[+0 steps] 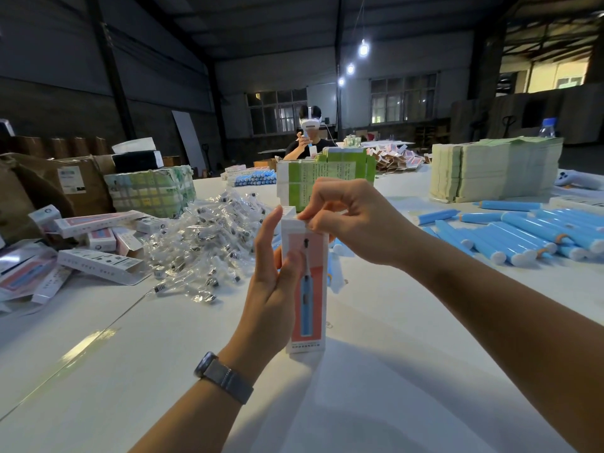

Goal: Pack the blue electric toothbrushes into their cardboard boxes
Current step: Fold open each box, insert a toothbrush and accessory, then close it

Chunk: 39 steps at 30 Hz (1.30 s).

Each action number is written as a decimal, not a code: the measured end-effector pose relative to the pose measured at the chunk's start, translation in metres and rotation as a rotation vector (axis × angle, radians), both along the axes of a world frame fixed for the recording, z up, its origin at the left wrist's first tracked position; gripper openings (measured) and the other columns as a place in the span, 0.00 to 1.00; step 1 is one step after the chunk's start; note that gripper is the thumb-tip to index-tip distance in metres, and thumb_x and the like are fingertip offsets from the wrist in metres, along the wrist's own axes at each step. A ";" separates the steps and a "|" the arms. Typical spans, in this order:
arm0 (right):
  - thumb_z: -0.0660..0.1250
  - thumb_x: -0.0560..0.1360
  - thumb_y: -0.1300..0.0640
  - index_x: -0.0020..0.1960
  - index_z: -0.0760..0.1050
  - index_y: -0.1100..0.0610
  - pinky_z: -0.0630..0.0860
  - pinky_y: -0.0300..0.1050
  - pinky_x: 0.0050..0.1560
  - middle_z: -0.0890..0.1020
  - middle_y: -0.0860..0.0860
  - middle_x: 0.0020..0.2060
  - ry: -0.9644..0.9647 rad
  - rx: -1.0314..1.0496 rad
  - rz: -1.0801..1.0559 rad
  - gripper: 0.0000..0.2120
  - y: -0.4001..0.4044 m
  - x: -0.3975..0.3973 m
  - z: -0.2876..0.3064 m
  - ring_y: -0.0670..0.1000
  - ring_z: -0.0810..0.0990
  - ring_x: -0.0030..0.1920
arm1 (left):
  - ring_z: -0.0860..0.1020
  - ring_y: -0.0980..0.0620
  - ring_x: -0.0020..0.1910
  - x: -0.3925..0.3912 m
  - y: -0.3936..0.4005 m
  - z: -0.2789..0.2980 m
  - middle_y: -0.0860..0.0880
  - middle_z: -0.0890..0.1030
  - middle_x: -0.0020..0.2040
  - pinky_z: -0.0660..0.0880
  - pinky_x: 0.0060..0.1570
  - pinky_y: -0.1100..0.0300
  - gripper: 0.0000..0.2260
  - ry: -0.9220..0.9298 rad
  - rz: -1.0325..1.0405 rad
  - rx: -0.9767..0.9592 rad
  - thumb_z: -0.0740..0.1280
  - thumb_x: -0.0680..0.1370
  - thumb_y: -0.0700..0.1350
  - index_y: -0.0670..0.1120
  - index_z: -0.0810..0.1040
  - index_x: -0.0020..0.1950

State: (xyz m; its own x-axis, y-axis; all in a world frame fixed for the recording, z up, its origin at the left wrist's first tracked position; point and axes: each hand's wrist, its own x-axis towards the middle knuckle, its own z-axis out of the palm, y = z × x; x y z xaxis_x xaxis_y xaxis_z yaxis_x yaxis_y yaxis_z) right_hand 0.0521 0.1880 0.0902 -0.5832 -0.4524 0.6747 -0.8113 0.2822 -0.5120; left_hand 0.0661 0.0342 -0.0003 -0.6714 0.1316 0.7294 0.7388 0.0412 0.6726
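Note:
A tall white cardboard box (310, 308) with a pink panel and a printed blue toothbrush stands upright above the white table (130, 371). My left hand (277, 282) grips its left side around the middle. My right hand (340, 220) pinches the top flap at the box's upper edge. Whether a toothbrush is inside is hidden. Several loose blue toothbrush handles (523, 233) lie on the table to the right. Closed boxes (98, 237) are piled at the left.
A heap of brush heads in clear wrappers (209, 243) lies left of centre. Green-and-white cartons (323, 178) stand behind my hands, stacks of flat cardboard (493, 171) at the right. A person (309, 138) with a headset works across the table. Brown cartons (65, 184) sit far left.

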 end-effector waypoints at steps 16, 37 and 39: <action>0.63 0.76 0.63 0.41 0.81 0.46 0.80 0.56 0.46 0.74 0.45 0.40 -0.129 0.085 0.128 0.15 0.006 0.000 0.010 0.52 0.78 0.46 | 0.83 0.56 0.47 0.002 -0.002 0.003 0.61 0.82 0.52 0.79 0.43 0.63 0.23 0.009 -0.070 0.034 0.56 0.82 0.46 0.78 0.63 0.63; 0.64 0.80 0.62 0.48 0.78 0.50 0.81 0.43 0.40 0.80 0.40 0.43 -0.099 0.087 0.111 0.08 0.010 -0.017 -0.006 0.48 0.82 0.45 | 0.81 0.54 0.42 0.000 -0.006 0.001 0.58 0.80 0.45 0.82 0.46 0.51 0.14 -0.030 0.039 0.030 0.56 0.81 0.50 0.72 0.64 0.55; 0.65 0.79 0.62 0.48 0.78 0.50 0.80 0.41 0.40 0.78 0.44 0.44 -0.083 0.086 0.119 0.07 0.009 -0.017 -0.006 0.47 0.82 0.45 | 0.81 0.56 0.41 -0.001 -0.005 0.001 0.58 0.80 0.46 0.82 0.44 0.54 0.14 -0.018 0.051 0.035 0.56 0.82 0.49 0.72 0.63 0.55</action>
State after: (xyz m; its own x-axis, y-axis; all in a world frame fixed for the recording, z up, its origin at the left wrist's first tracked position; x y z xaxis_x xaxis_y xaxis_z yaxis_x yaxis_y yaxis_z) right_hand 0.0347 0.1966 0.0839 -0.5738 -0.5755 0.5827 -0.7978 0.2318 -0.5566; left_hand 0.0654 0.0288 0.0008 -0.6893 0.0718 0.7209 0.7244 0.0544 0.6873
